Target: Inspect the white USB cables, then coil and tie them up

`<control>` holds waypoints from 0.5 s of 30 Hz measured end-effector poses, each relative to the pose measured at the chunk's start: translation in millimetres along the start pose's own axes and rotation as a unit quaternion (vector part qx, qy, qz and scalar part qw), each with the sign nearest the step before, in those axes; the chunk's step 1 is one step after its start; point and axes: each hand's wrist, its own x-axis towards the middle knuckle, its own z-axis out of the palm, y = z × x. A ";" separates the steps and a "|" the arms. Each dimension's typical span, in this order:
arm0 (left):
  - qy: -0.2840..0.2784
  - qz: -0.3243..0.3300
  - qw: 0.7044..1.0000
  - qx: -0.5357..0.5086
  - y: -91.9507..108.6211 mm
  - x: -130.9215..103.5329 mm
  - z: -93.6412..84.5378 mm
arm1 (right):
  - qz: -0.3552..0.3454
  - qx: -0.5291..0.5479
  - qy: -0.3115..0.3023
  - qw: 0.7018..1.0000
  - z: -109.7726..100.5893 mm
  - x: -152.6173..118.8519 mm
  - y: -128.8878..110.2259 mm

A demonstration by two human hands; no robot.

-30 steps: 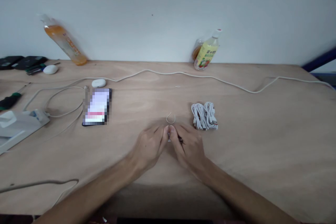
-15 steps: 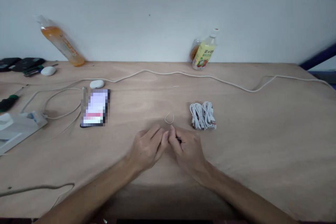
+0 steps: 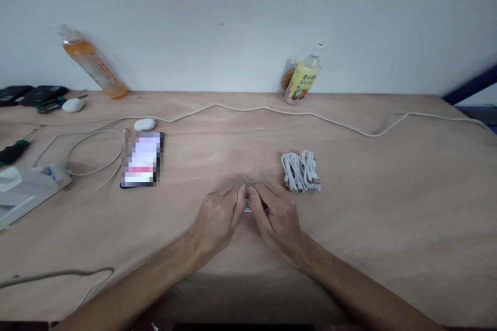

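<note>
Close together at the middle of the table, my left hand (image 3: 219,217) and my right hand (image 3: 277,214) are both closed on a white cable (image 3: 247,207). Only a small stretch of its strands shows between them; my fingers cover the rest. Both thumbs point forward, nearly side by side. A small dark bit shows by the right fingers, too hidden to name. Just beyond my fingertips lies a thin white tie (image 3: 251,178), bent into a U. To the right of my right hand rest several coiled white cables (image 3: 300,171), bundled side by side.
A phone (image 3: 143,160) and a white earbud case (image 3: 144,124) lie to the left, near a white power strip (image 3: 29,191). One long white cord (image 3: 267,108) crosses the table. Bottles (image 3: 95,70) (image 3: 303,77) stand by the wall. A screwdriver (image 3: 14,152) lies far left.
My hands have turned slightly and the thumbs have shifted, so white strands now show between them. The things on the table stay where they were.
</note>
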 end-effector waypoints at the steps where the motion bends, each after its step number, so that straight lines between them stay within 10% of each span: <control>1: -0.005 -0.015 1.000 -0.014 1.0 -0.1 0.0 | -0.016 -0.017 0.006 1.000 -0.2 0.1 0.4; 8: -0.007 -0.020 0.996 -0.085 3.1 -1.9 0.8 | -0.037 -0.042 0.033 0.998 -1.0 0.5 1.5; 15: 0.027 0.095 0.993 0.066 -1.6 3.6 -4.2 | 0.129 0.073 -0.031 0.988 -4.0 4.2 -1.2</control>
